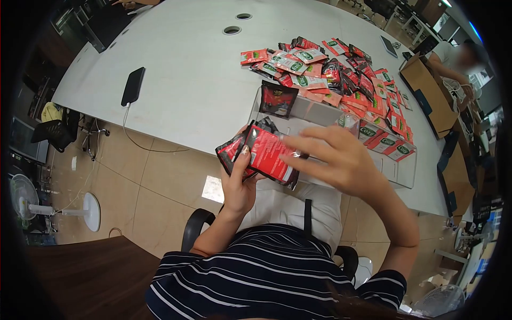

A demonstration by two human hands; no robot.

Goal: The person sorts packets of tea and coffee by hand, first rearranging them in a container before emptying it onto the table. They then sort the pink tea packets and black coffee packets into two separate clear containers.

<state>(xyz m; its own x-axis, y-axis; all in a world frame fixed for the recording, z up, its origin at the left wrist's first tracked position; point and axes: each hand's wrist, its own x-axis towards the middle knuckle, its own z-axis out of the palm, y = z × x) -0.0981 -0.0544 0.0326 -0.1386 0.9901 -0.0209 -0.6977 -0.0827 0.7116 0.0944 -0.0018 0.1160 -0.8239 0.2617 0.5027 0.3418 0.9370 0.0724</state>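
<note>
My left hand (pixel 238 184) grips a fanned stack of red and black sachets (pixel 258 152) from below, thumb on the front packet. My right hand (pixel 336 157) lies over the stack's right side, fingers spread and touching the top packets. Just beyond them stands a clear plastic box (pixel 397 170) on the white table (pixel 181 69), with one dark sachet (pixel 277 100) upright at its left end and several red sachets (pixel 386 143) filed at its right end. A large loose pile of red, black and green-labelled sachets (pixel 330 69) covers the table behind the box.
A black phone (pixel 133 85) on a cable lies on the table's left part. Two round cable holes (pixel 232 30) sit at the far side. A person (pixel 453 58) sits at a cardboard box (pixel 424 88) on the right. A fan (pixel 24 197) stands on the tiled floor.
</note>
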